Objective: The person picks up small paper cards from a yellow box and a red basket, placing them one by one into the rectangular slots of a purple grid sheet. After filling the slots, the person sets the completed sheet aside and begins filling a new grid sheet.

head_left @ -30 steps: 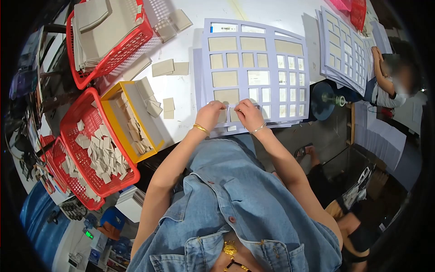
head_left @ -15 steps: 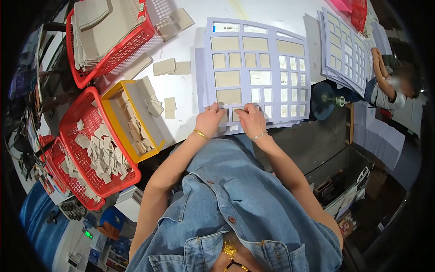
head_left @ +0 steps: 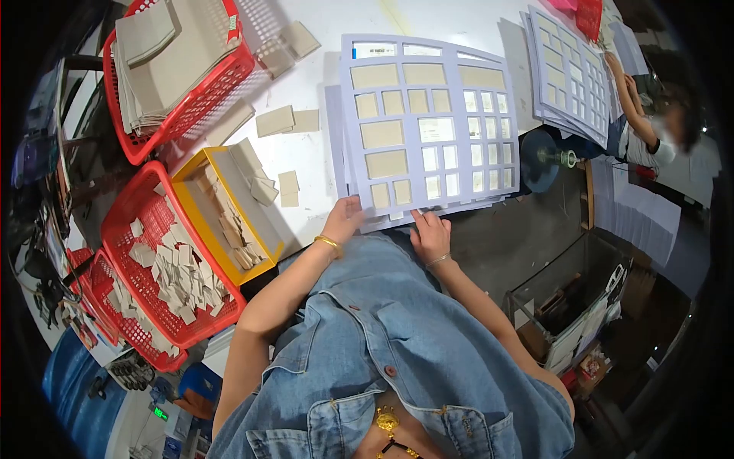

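Note:
A lavender window-cut board (head_left: 411, 153) lies on a stack of similar boards, angled toward me. Beige card pieces (head_left: 386, 164) fill many of its left-hand and top windows; others on the right and in the middle show white printed matter beneath. My left hand (head_left: 343, 219), with a gold bangle, is beside the board's lower left corner, fingers apart and slightly bent. At the bottom edge, my right hand (head_left: 432, 236) has its index finger stretched toward the rim and the other fingers loosely bent. Neither hand shows a card piece in it.
Loose beige cards (head_left: 287, 122) lie left of the board. Further left stand a yellow-edged box (head_left: 264, 268) and a red basket (head_left: 115, 218) of small card pieces, with another red basket (head_left: 245, 69) of larger sheets behind. Another person (head_left: 650, 141) is near more boards (head_left: 569, 73) at right.
Both my hands have left the two small lower-left windows, which now show beige cards. The left hand has drawn down to the corner, the right down to the bottom edge. My view has shifted slightly.

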The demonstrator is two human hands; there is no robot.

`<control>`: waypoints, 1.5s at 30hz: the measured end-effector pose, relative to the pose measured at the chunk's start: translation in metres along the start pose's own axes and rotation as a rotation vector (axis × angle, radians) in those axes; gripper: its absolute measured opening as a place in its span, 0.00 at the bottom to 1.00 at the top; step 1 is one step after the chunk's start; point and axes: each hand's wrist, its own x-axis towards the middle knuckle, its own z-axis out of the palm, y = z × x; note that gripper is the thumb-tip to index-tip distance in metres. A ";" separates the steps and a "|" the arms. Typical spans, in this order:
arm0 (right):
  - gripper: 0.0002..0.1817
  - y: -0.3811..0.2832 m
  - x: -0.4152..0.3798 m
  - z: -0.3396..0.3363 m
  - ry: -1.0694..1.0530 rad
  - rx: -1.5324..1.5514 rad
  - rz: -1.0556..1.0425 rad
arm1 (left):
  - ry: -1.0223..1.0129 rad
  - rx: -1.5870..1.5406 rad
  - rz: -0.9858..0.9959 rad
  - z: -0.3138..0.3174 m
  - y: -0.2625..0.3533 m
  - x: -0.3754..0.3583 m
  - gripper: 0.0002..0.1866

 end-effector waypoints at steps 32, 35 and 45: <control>0.20 0.090 0.084 -0.255 0.875 1.300 0.296 | 0.291 0.971 0.834 -0.012 0.038 0.027 0.19; 0.15 0.167 0.124 -0.294 0.983 1.332 0.261 | 0.378 0.767 0.698 -0.006 0.037 0.030 0.22; 0.23 0.542 0.192 -0.238 0.829 1.189 1.170 | 0.455 0.606 0.563 0.000 0.032 0.046 0.23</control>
